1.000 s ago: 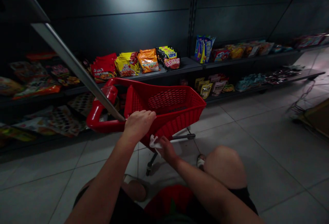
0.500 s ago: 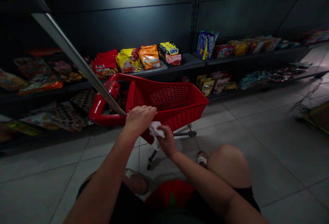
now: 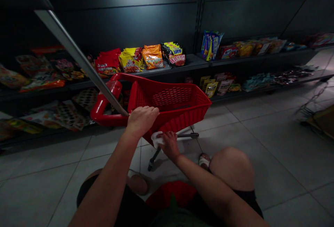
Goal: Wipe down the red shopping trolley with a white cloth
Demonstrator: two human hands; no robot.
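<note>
A small red plastic shopping cart [image 3: 182, 115] stands in front of me, its handle to the left and its basket opening upward. My left hand [image 3: 143, 120] is closed over the near top rim of the basket, fingers curled over the edge. Lower down, my right hand [image 3: 170, 145] presses a crumpled white cloth [image 3: 157, 138] against the near side of the basket, close to its bottom edge. The fingers are bent round the cloth, and part of it is hidden by them. Whether it is cloth or tissue is hard to tell.
Behind the cart runs a dark shelf [image 3: 193, 61] with orange snack bags [image 3: 152, 57] and other packets. A slanted metal pole [image 3: 86, 69] crosses the left side. Below the cart are its dark legs [image 3: 154, 159] and the tiled floor [image 3: 261, 133]. My knee [image 3: 232, 168] is at right.
My right hand and the white cloth have moved slightly down along the basket's side, and the cloth now looks more bunched. My left hand stays on the rim.
</note>
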